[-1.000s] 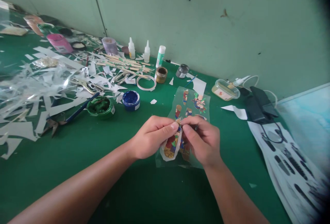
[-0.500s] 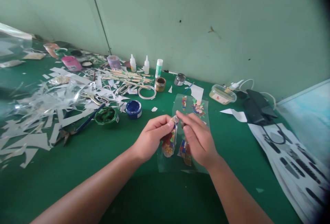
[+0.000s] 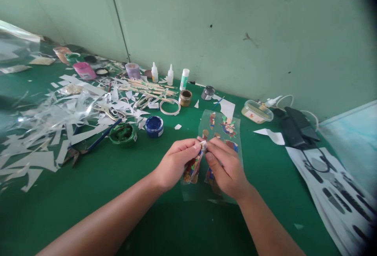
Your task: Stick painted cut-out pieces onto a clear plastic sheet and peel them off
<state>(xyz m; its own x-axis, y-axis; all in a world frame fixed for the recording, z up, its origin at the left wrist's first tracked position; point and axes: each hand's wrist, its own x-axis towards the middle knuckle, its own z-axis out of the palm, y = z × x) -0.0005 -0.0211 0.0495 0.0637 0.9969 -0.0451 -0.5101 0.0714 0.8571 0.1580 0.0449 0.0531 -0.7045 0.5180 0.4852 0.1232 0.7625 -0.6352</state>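
Note:
My left hand (image 3: 177, 162) is closed in a pinch on the upper end of a painted cut-out strip (image 3: 193, 169), coloured brown, red, green and gold. The strip hangs down below the fingers, with a shiny clear edge along it. My right hand (image 3: 225, 165) meets the left at the strip's top, its thumb and fingers closed on the whitish, film-like tip (image 3: 203, 144). Under both hands lies a clear plastic sheet (image 3: 191, 195) bearing several painted cut-outs, such as a figure with green parts (image 3: 228, 127). Another painted piece (image 3: 209, 175) is partly hidden by my right hand.
Left lie white paper scraps (image 3: 38, 161), pliers (image 3: 75, 154), a green paint jar (image 3: 123, 133) and a blue paint jar (image 3: 154, 126). Glue bottles (image 3: 170, 76), a glue stick (image 3: 184, 79) and brushes (image 3: 150, 87) stand or lie behind. Right are a plastic tub (image 3: 257, 112) and a black device (image 3: 297, 128).
My right fingers have come down onto the strip's tip, where a whitish piece now shows between both hands. The strip has tilted, and the whole view has shifted slightly.

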